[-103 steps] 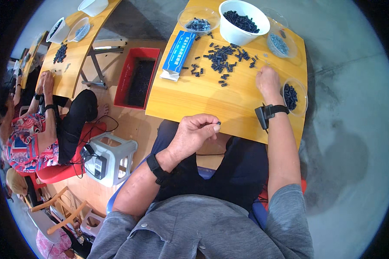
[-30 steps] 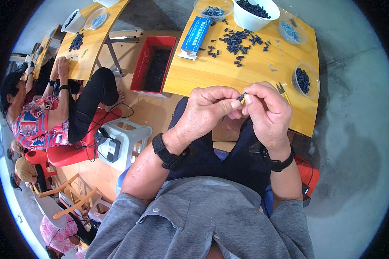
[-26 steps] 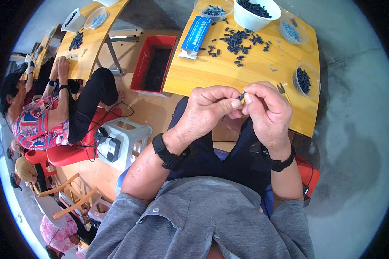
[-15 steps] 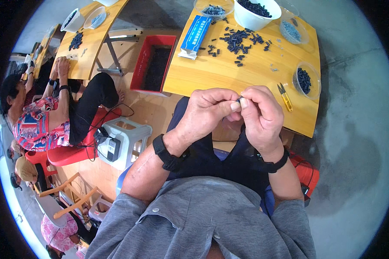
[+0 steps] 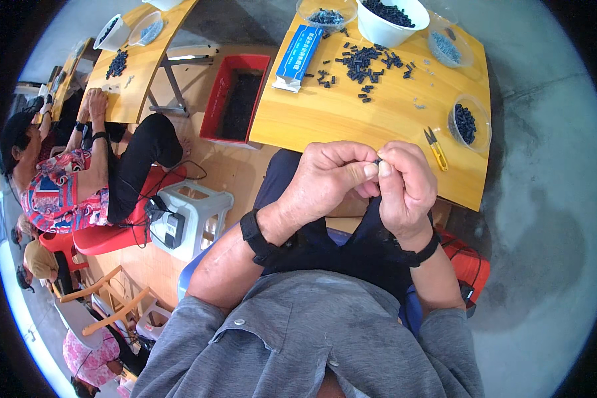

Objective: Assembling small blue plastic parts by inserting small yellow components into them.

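Note:
My left hand (image 5: 328,179) and my right hand (image 5: 404,182) meet above my lap, just in front of the near edge of the wooden table (image 5: 351,126). Their fingertips pinch one small dark piece (image 5: 377,161) between them; most of it is hidden by the fingers. Both wrists carry black bands. On the table lie several loose small black pieces (image 5: 361,63), a white bowl (image 5: 391,20) full of them, and a small clear dish of dark pieces (image 5: 469,123) at the right. Yellow-handled snips (image 5: 435,147) lie near my right hand.
A blue packet (image 5: 298,56) lies on the table's left part, with two more clear dishes (image 5: 325,10) (image 5: 444,48) at the back. A red crate (image 5: 235,103) stands on the floor to the left, a grey stool (image 5: 192,219) nearer. Another person (image 5: 73,172) sits at a second table (image 5: 136,63).
My hands came together from apart: the right hand left the table and joined the left above my lap. In the last second both hands closed tighter on the small piece.

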A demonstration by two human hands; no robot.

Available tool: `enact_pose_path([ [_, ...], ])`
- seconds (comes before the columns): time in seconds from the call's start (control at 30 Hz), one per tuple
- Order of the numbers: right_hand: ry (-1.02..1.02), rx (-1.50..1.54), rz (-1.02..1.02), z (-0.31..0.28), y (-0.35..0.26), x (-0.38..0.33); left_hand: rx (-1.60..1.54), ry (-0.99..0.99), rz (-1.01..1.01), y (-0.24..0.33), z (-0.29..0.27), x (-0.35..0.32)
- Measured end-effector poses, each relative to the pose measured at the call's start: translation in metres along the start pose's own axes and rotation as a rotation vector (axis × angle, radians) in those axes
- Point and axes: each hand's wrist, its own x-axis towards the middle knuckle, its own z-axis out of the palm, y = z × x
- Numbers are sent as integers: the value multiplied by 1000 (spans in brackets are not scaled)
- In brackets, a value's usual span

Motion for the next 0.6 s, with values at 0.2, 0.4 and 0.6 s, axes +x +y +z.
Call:
enact_pose_path([
  [0.2, -15, 67, 44, -5, -3, -4, -10, -16, -36, 5, 4, -6],
  [0.4, -45, 145, 56, -9, -11, -2, 33, -57, -43, 13, 3, -12],
  [0.6, -106, 244, 134, -10, -17, -1, 52, 1, -6, 13, 5, -17],
])
